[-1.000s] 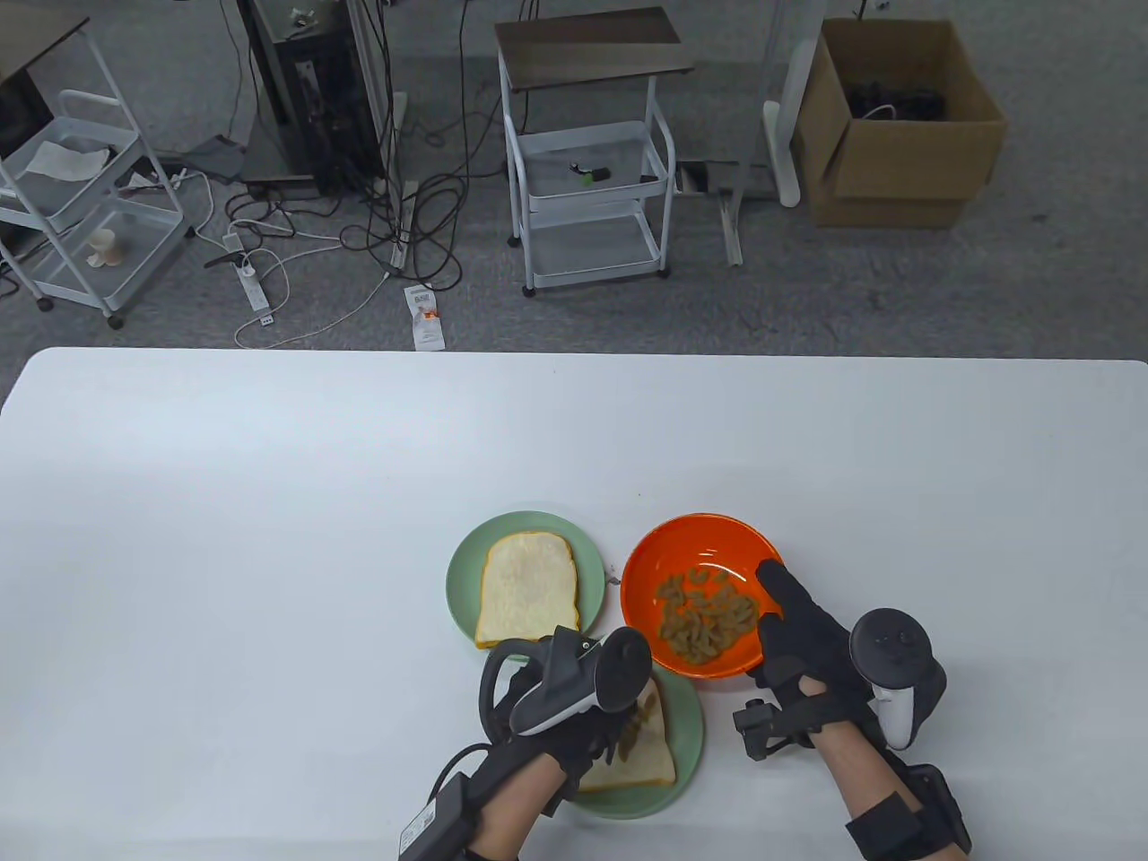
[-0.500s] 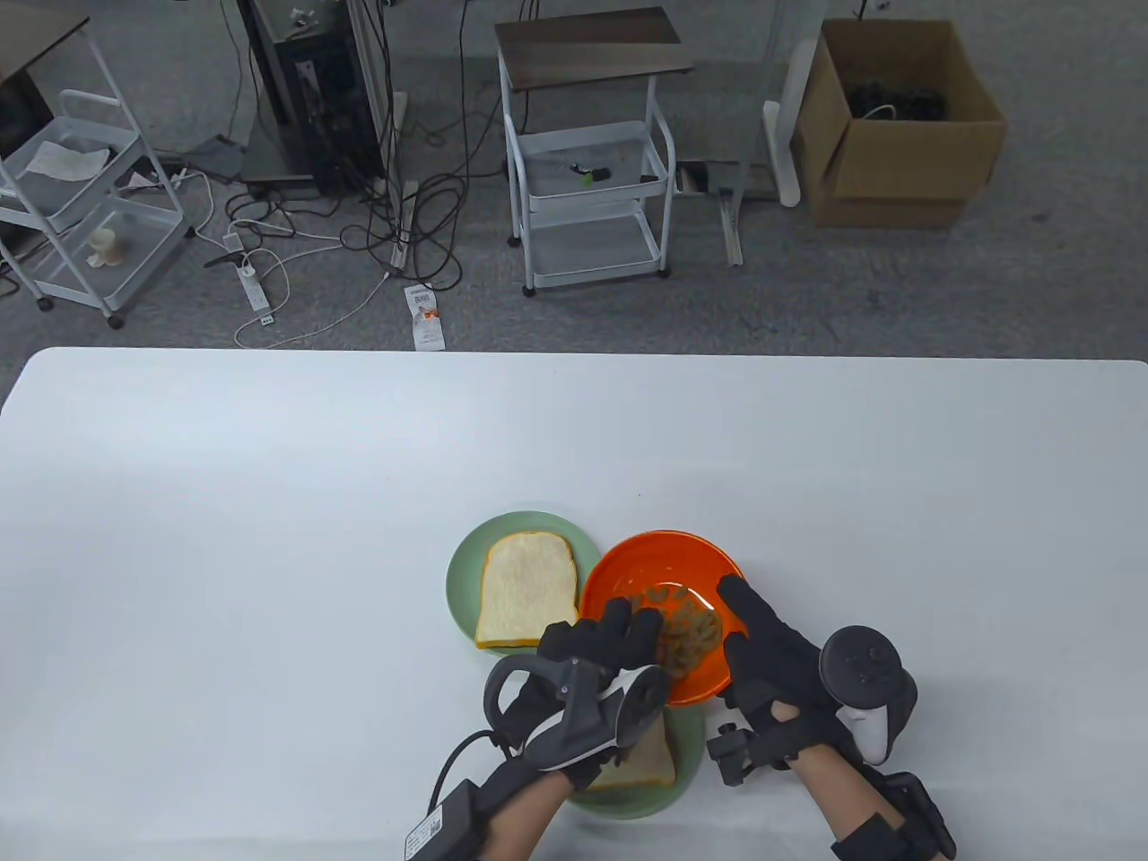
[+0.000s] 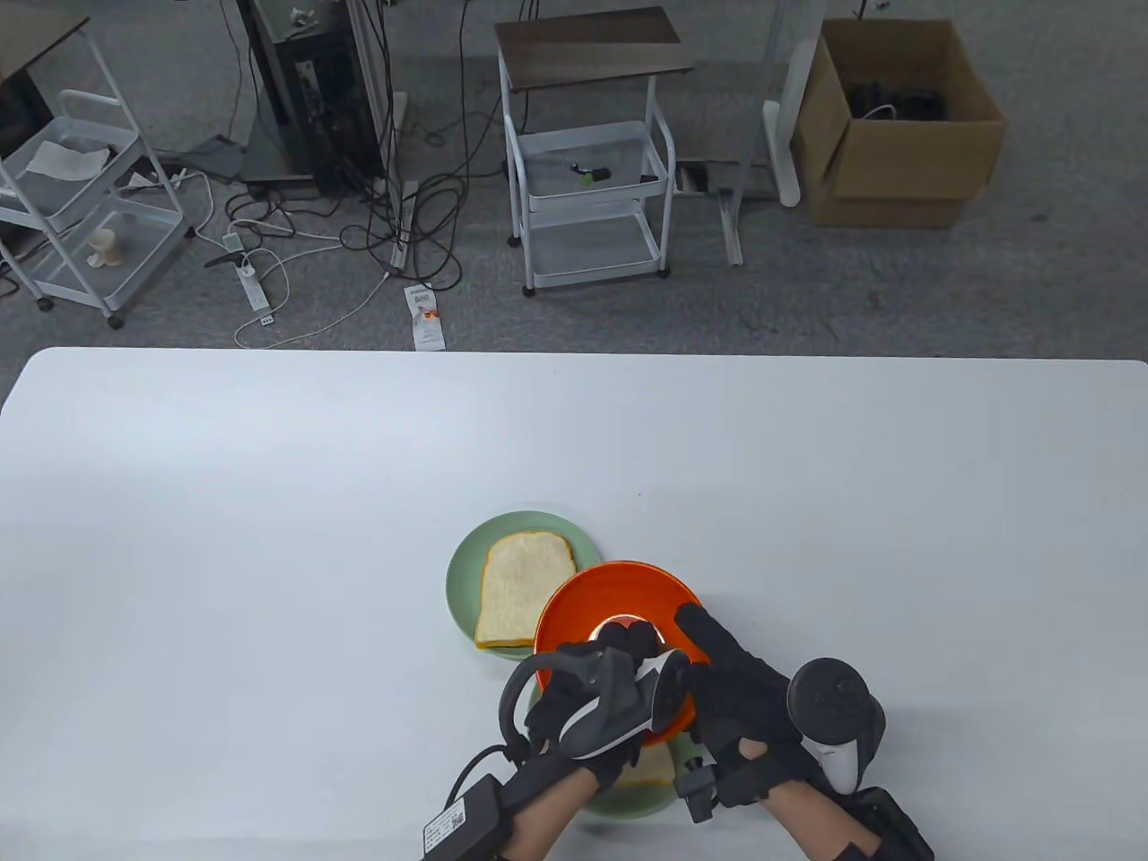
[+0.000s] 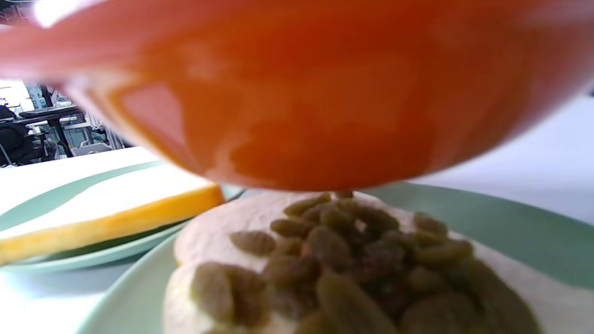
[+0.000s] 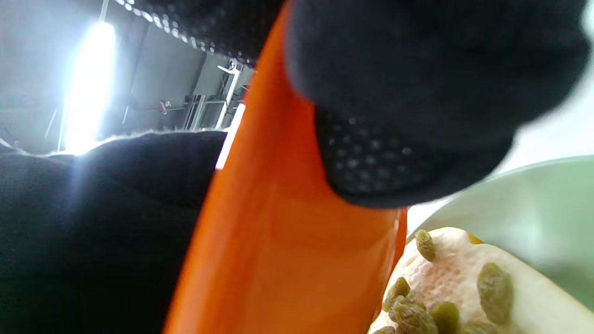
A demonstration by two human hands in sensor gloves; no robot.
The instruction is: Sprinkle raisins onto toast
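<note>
The orange bowl (image 3: 599, 603) is lifted and tipped steeply over the near toast (image 3: 653, 771) on the near green plate (image 3: 628, 801). My right hand (image 3: 708, 655) grips the bowl's right rim; a gloved finger (image 5: 417, 93) presses on the bowl (image 5: 278, 241). My left hand (image 3: 623, 650) has its fingertips on the bowl's near part; its tracker hides most of the hand. In the left wrist view a heap of greenish raisins (image 4: 352, 260) lies on the toast (image 4: 209, 232) under the bowl (image 4: 301, 93). Raisins (image 5: 441, 315) also show in the right wrist view.
A second green plate (image 3: 466, 574) with a plain slice of toast (image 3: 520, 596) sits just left of the bowl, touching distance from it. The white table (image 3: 269, 538) stretches to the left, right and far side. Carts, cables and a cardboard box stand on the floor beyond.
The right hand lifted the bowl from the table, carried it left and toward me, and tipped it over the near toast. The left hand moved from the toast up to the bowl.
</note>
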